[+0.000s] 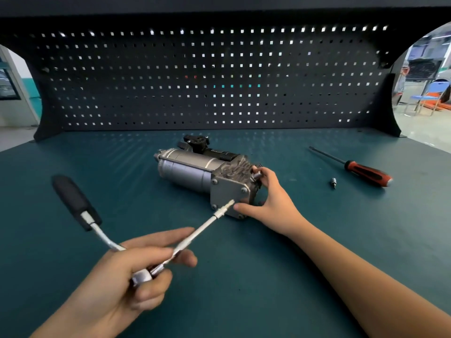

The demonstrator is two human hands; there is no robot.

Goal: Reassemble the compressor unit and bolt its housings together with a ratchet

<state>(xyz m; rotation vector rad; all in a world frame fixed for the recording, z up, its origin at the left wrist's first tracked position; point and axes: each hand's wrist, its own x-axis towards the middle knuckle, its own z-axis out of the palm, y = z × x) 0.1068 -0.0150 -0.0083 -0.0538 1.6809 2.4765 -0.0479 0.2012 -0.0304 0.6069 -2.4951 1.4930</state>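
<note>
The grey compressor unit (195,170) lies on its side in the middle of the green bench, its flat end plate (229,191) facing me with bolts at the corners. My right hand (266,203) grips the plate end of the unit, thumb at the lower corner and fingers over the top. My left hand (136,272) holds the head of a ratchet (80,206) whose black handle points up to the left. A long extension bar (202,230) runs from the head to the plate's lower right corner, where its tip meets the plate beside my right thumb.
A screwdriver (358,170) with a red and black handle lies at the right of the bench, and a small loose bit (333,182) lies near it. A dark pegboard (219,81) closes off the back of the green bench (244,276).
</note>
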